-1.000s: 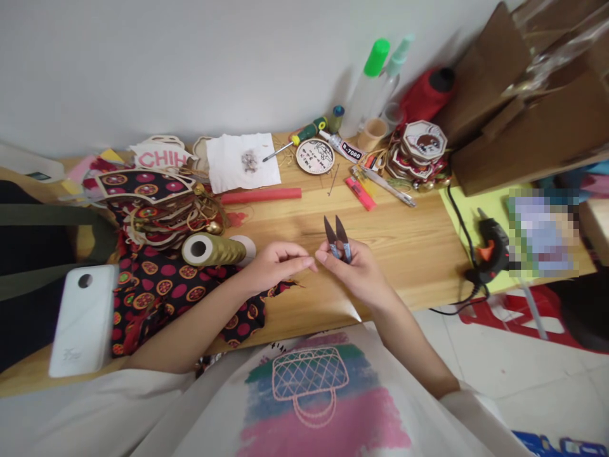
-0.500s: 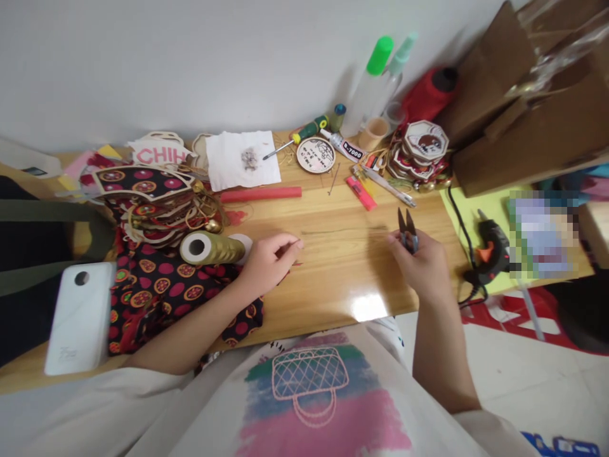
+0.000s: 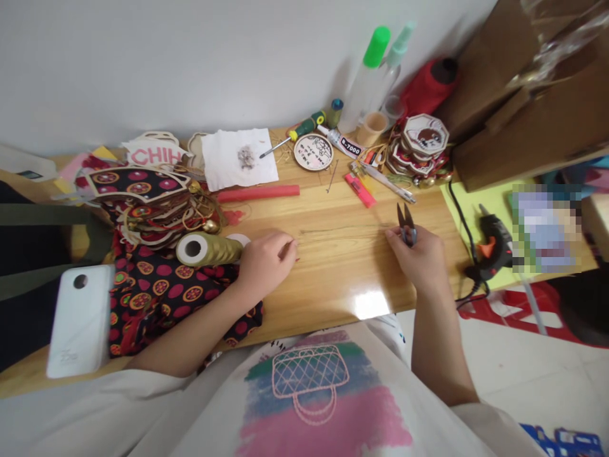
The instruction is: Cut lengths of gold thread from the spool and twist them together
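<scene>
My right hand (image 3: 421, 257) is closed around small thread snips (image 3: 406, 222), blades pointing away, resting on the wooden table (image 3: 333, 254) at right of centre. My left hand (image 3: 266, 260) rests on the table with fingers curled in a pinch; what it holds is too small to make out. Just left of that hand lies a spool of gold thread (image 3: 204, 249) on its side, partly over a dark cloth with red dots (image 3: 166, 285).
A stack of patterned wooden fan shapes (image 3: 147, 197) sits at left, a white box (image 3: 80, 320) at the near left edge. A red stick (image 3: 259, 193), white tissue (image 3: 238, 158), screwdriver (image 3: 297, 133), glue bottles (image 3: 368, 73), badge stack (image 3: 421, 149), glue gun (image 3: 492, 244) and cardboard boxes (image 3: 523, 108) lie behind.
My hands have come apart: the right hand carried the snips to the right and set down on the table, the left hand dropped to the table beside the gold spool.
</scene>
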A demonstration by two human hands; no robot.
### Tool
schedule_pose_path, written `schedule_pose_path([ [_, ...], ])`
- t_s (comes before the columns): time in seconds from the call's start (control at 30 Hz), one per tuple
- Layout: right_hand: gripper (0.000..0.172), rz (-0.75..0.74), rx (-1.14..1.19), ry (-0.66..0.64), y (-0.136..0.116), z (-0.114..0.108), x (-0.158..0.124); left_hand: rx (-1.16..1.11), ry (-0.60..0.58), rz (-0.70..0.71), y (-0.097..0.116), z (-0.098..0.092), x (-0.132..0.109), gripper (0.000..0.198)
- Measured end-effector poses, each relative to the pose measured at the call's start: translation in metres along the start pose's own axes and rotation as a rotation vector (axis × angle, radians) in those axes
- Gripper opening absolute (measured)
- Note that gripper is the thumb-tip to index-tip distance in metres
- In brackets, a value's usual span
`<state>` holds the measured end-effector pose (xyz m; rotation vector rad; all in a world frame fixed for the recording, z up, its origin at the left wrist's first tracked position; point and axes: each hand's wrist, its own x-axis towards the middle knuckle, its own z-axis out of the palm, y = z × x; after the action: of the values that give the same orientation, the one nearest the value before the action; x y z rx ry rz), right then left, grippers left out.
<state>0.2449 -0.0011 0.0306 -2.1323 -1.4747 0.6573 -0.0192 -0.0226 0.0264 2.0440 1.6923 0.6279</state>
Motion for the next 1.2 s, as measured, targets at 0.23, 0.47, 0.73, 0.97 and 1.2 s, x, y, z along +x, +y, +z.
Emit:
schedule_pose_path([
  [0.23,0.026,0.027,0.001,0.006,0.0,0.001,0.001,0.004,0.041,0.119,-0.001,0.001,-0.004,0.019],
  [0.47,0.027,0.056,-0.019,0.01,0.001,0.001,0.002,0.213,0.041,0.453,-0.007,0.01,-0.01,0.025],
  [0.73,0.028,0.049,0.012,0.033,0.004,0.003,0.002,0.289,0.006,0.414,-0.006,0.011,-0.009,0.029],
  [0.97,0.028,0.058,0.026,0.046,0.003,0.003,0.002,0.311,-0.049,0.36,-0.004,0.011,-0.01,0.032],
  [1.2,0.028,0.039,-0.046,0.067,0.003,0.005,0.003,0.351,-0.092,0.315,-0.001,0.01,-0.008,0.035],
])
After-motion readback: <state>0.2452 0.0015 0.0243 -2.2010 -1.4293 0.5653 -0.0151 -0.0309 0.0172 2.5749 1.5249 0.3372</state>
